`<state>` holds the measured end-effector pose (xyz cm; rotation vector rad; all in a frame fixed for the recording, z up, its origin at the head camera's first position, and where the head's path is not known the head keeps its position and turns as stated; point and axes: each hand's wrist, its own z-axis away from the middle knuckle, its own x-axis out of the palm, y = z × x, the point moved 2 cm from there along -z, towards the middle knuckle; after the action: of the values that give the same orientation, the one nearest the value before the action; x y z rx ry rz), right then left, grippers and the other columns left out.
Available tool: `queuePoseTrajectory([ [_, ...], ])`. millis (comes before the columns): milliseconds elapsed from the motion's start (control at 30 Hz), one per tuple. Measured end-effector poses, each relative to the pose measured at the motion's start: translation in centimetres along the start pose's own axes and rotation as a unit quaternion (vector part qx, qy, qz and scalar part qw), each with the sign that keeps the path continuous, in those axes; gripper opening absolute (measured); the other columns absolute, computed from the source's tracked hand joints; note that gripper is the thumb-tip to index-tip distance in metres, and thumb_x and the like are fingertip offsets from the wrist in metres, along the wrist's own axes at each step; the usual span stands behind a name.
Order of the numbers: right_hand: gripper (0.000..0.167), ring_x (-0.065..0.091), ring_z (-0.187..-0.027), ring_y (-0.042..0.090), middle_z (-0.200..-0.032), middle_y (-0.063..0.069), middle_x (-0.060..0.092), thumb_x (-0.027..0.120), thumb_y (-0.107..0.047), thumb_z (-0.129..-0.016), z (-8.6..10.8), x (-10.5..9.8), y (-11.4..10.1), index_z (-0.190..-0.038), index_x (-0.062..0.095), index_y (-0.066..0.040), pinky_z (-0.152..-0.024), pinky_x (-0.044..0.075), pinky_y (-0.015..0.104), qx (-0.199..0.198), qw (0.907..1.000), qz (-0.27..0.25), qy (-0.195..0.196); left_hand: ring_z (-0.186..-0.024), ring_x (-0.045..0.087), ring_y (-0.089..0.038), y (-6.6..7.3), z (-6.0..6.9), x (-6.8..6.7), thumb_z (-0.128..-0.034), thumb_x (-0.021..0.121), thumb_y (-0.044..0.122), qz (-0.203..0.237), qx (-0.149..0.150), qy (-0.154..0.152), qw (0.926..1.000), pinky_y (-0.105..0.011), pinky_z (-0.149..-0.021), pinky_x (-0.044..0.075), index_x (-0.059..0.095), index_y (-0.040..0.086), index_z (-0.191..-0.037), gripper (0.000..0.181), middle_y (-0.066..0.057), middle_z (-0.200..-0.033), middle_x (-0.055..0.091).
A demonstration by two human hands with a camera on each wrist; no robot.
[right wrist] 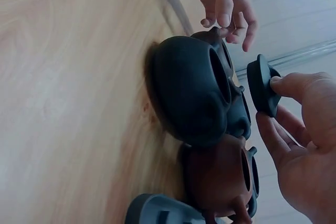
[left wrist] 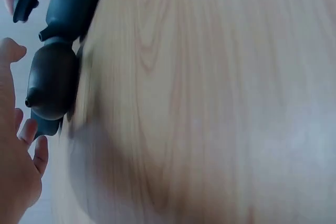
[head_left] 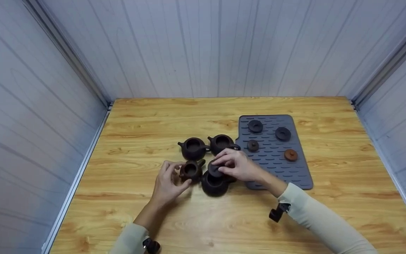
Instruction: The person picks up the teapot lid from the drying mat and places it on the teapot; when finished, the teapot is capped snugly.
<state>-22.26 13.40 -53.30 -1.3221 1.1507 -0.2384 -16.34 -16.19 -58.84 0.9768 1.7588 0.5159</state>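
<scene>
Between thumb and fingers, my right hand pinches a dark round lid, tilted above the open mouth of the front right dark teapot. The lid is apart from that teapot in the right wrist view. My left hand is spread around the small brown teapot, thumb in front and fingers behind; whether it presses on the pot I cannot tell. Behind these stand a dark teapot at the back left and another teapot at the back right, both lidless. My right hand partly covers the group.
Right of the teapots lies a grey ridged mat. On it are two dark lids at the back, a small dark brown lid and an orange-brown lid. Pale panel walls enclose the wooden table.
</scene>
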Motion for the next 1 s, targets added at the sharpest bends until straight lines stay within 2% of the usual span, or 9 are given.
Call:
queuePoseTrajectory([
  [133, 0.022, 0.075, -0.121, 0.029, -0.135, 0.019, 0.076, 0.08, -0.007, -0.102, 0.3, 0.1, 0.1, -0.124, 0.086, -0.006, -0.099, 0.065, 0.028, 0.006, 0.9999, -0.006, -0.011, -0.082, 0.068, -0.022, 0.6, 0.2, 0.3, -0.081, 0.097, 0.017, 0.006, 0.026, -0.014, 0.9995, -0.03, -0.073, 0.058, 0.077, 0.008, -0.129, 0.053, -0.006, -0.098, 0.071],
  [267, 0.022, 0.073, -0.124, 0.027, -0.136, 0.018, 0.076, 0.08, -0.008, -0.103, 0.4, 0.4, 0.0, -0.124, 0.087, -0.007, -0.1, 0.065, 0.031, -0.004, 0.9996, -0.014, -0.023, -0.064, 0.07, -0.014, 1.0, 0.3, 0.5, -0.0811, 0.097, 0.013, -0.006, 0.059, -0.018, 0.9981, -0.021, -0.062, 0.056, 0.078, 0.007, -0.127, 0.05, 0.0, -0.08, 0.079],
  [367, 0.021, 0.073, -0.124, 0.028, -0.134, 0.018, 0.077, 0.079, -0.009, -0.104, 0.5, 0.6, 0.0, -0.124, 0.087, -0.007, -0.1, 0.066, 0.034, -0.021, 0.9993, -0.011, -0.029, -0.058, 0.072, -0.01, 1.3, 0.5, 0.7, -0.0821, 0.096, 0.013, -0.014, 0.072, -0.018, 0.9971, -0.015, -0.058, 0.054, 0.079, 0.007, -0.129, 0.05, 0.003, -0.075, 0.082],
  [500, 0.022, 0.072, -0.125, 0.029, -0.133, 0.018, 0.077, 0.079, -0.008, -0.103, 0.7, 0.7, 0.0, -0.124, 0.087, -0.008, -0.102, 0.065, 0.034, -0.032, 0.9988, -0.003, -0.038, -0.06, 0.078, -0.009, 1.5, 0.9, 1.1, -0.0848, 0.096, 0.015, -0.012, 0.079, -0.054, 0.9953, -0.016, -0.06, 0.057, 0.077, 0.01, -0.138, 0.056, 0.001, -0.079, 0.086],
  [667, 0.023, 0.071, -0.126, 0.028, -0.133, 0.017, 0.076, 0.08, -0.007, -0.102, 0.8, 0.9, 0.1, -0.124, 0.086, -0.008, -0.103, 0.065, 0.032, -0.03, 0.9983, 0.006, -0.05, -0.064, 0.08, -0.009, 1.7, 1.3, 1.8, -0.0845, 0.1, 0.024, -0.027, 0.073, -0.096, 0.9923, -0.025, -0.066, 0.063, 0.075, 0.015, -0.146, 0.066, -0.002, -0.085, 0.088],
  [833, 0.023, 0.071, -0.127, 0.029, -0.134, 0.018, 0.076, 0.08, -0.006, -0.102, 0.8, 1.1, 0.3, -0.125, 0.086, -0.007, -0.102, 0.066, 0.035, -0.028, 0.9977, 0.01, -0.061, -0.071, 0.083, -0.013, 1.7, 1.1, 2.2, -0.0821, 0.102, 0.031, -0.042, 0.069, -0.105, 0.9912, -0.035, -0.072, 0.065, 0.077, 0.015, -0.143, 0.068, -0.001, -0.088, 0.089],
  [1000, 0.023, 0.071, -0.128, 0.029, -0.135, 0.018, 0.076, 0.08, -0.006, -0.102, 1.0, 1.3, 0.5, -0.125, 0.087, -0.007, -0.102, 0.067, 0.04, -0.02, 0.9974, 0.007, -0.068, -0.077, 0.084, -0.02, 1.5, 0.8, 2.5, -0.0795, 0.103, 0.036, -0.06, 0.071, -0.107, 0.9899, -0.034, -0.071, 0.062, 0.08, 0.018, -0.138, 0.066, 0.0, -0.092, 0.089],
])
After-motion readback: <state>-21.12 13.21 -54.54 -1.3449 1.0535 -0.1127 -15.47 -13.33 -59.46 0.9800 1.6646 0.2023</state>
